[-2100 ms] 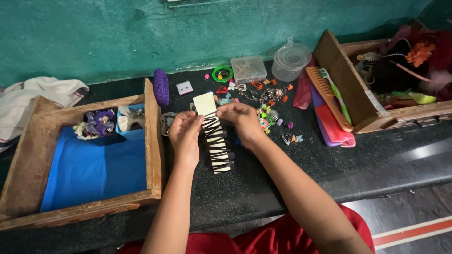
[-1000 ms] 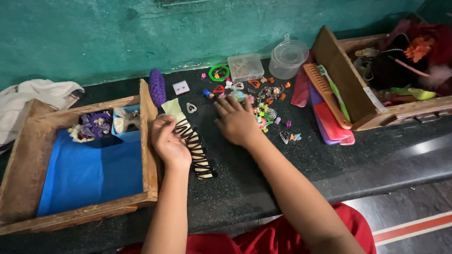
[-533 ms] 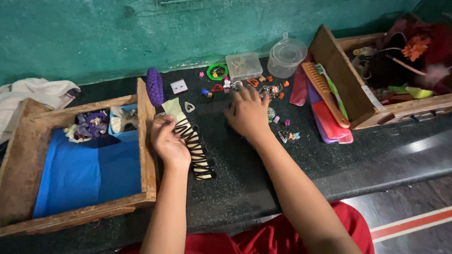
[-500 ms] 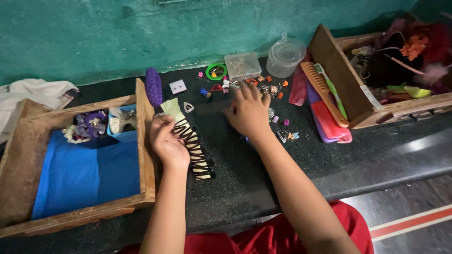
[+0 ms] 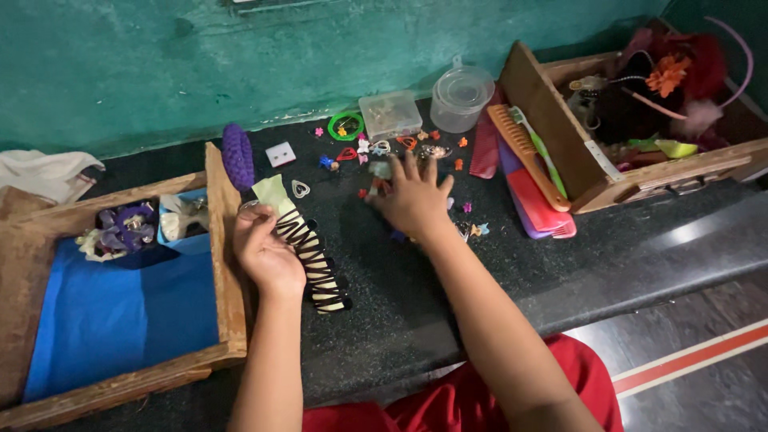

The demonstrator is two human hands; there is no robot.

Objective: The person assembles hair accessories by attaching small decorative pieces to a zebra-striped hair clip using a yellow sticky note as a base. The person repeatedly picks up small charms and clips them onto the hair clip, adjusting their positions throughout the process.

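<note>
Clip card beside left hand

card of hair clips: pale green card strip, row of black clips across it, lying flat on the dark counter, running diagonally away from the wooden tray's edge, upper end under the left hand | small hair clips: tiny, many-coloured, scattered loose on the counter, partly under the right hand

Orange comb against right wooden box; round clear tub behind.
</note>
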